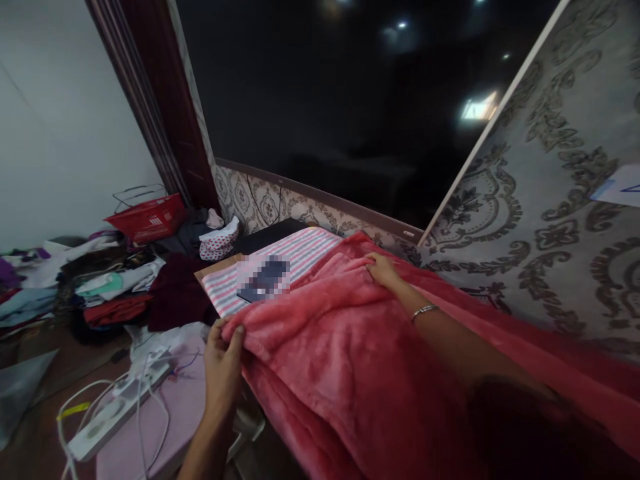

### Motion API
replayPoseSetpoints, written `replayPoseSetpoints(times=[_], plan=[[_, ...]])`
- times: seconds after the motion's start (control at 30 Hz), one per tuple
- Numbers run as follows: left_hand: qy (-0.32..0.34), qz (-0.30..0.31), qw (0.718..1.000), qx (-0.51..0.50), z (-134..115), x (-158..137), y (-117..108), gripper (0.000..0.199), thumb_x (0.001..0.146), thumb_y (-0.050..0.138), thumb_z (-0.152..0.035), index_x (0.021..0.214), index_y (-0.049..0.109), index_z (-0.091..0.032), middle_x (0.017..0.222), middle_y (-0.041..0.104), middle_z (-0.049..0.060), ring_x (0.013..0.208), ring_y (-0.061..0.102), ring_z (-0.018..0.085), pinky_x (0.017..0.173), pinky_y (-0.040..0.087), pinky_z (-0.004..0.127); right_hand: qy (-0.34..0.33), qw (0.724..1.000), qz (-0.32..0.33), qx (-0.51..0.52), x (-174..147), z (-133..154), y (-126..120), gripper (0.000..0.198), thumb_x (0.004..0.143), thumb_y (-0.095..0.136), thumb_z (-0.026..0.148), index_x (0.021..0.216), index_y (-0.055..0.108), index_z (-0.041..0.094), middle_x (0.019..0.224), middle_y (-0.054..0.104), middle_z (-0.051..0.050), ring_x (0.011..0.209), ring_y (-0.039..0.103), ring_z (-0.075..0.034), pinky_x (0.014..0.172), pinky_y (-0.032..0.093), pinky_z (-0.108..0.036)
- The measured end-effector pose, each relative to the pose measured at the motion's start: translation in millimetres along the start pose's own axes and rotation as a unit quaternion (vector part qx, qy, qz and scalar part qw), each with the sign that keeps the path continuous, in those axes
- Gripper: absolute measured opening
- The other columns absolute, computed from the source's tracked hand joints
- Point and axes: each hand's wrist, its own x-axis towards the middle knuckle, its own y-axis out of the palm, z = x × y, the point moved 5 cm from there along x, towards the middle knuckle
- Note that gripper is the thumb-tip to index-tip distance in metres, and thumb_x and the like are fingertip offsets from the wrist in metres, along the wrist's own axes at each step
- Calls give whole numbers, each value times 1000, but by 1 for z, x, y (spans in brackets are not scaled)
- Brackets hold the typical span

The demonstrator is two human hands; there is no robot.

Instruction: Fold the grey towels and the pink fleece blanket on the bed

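A red plush blanket (345, 353) spreads over the near part of a table and runs off to the right. My left hand (223, 353) pinches its front left corner between thumb and fingers. Farther back, my right hand (383, 270) grips the blanket's far edge, with a metal bracelet on that wrist. Beyond the edge shows a striped pink, white and grey cloth (310, 243). On the cloth lies a dark flat object (265, 280), blurred out so its kind cannot be made out; the blanket's edge is close beside it.
A large black screen (340, 100) hangs on the patterned wall (540, 220). At left are a red basket (150, 217) and heaps of clothes (115, 280). A white power strip (120, 403) with loose cables lies on a pink surface (185, 413) by my left arm.
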Motion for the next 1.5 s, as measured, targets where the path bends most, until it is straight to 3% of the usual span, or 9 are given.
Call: replayPoseSetpoints(times=[0.2, 0.3, 0.37, 0.5, 0.67, 0.83, 1.07, 1.3, 1.5], plan=[[-24, -5, 1000, -17, 9, 0, -1, 48, 69, 77, -50, 106, 61, -24, 99, 67, 2, 88, 64, 20, 78, 53, 30, 9, 997, 59, -54, 30, 30, 21, 18, 89, 58, 24, 98, 73, 19, 114, 73, -9, 111, 63, -21, 97, 43, -28], [-31, 4, 999, -16, 10, 1, -1, 51, 68, 79, -51, 107, 60, -25, 98, 67, 3, 88, 64, 21, 76, 54, 31, 41, 992, 92, -73, 40, 37, 38, 17, 77, 74, 33, 83, 72, 17, 97, 75, -12, 98, 66, -25, 88, 46, -30], [-31, 24, 999, -13, 9, 2, -1, 50, 68, 79, -50, 106, 59, -24, 98, 67, 3, 87, 65, 22, 76, 54, 32, 65, 990, 97, -78, 45, 39, 44, 17, 68, 80, 28, 74, 69, 16, 87, 73, -12, 89, 66, -26, 81, 47, -31], [27, 7, 1000, 8, -3, 3, -6, 45, 71, 76, -46, 106, 60, -24, 102, 65, 3, 93, 63, 21, 81, 52, 31, 56, 997, 40, -40, 60, 50, 37, 6, 74, 69, 22, 76, 65, 18, 85, 71, -8, 84, 63, -22, 75, 45, -28], [80, -48, 995, 43, -19, 9, -6, 45, 75, 73, -42, 113, 60, -23, 101, 63, 3, 96, 62, 21, 90, 49, 33, 36, 996, -79, 31, 89, 64, 18, 11, 82, 54, 25, 87, 60, 18, 93, 68, -5, 86, 58, -18, 78, 42, -27], [45, -35, 998, 37, -4, 21, 1, 43, 75, 71, -42, 112, 61, -22, 104, 65, 4, 98, 61, 22, 93, 48, 34, 49, 992, -89, 75, 95, 49, 44, 5, 73, 57, 22, 71, 53, 20, 73, 61, -1, 74, 53, -17, 72, 40, -27], [58, -58, 993, 80, 18, 24, -3, 47, 73, 74, -41, 115, 60, -22, 100, 63, 3, 95, 62, 22, 89, 50, 34, 80, 990, -18, 119, 91, 16, 91, 7, 70, 61, 26, 69, 58, 20, 63, 58, 3, 68, 52, -15, 66, 40, -25], [67, -58, 990, 108, 12, 24, -2, 47, 71, 73, -37, 115, 61, -24, 92, 60, 1, 85, 60, 21, 78, 51, 33, 112, 977, 74, 167, 108, 5, 94, 29, 80, 61, 43, 74, 68, 15, 64, 64, -2, 63, 58, -17, 60, 45, -26], [39, -61, 991, 116, 10, 20, -3, 48, 73, 72, -40, 116, 61, -23, 93, 61, 2, 80, 57, 19, 75, 49, 31, 84, 990, -5, 113, 121, 9, 87, 24, 84, 56, 33, 73, 67, 14, 71, 66, -4, 76, 59, -20, 69, 45, -27]])
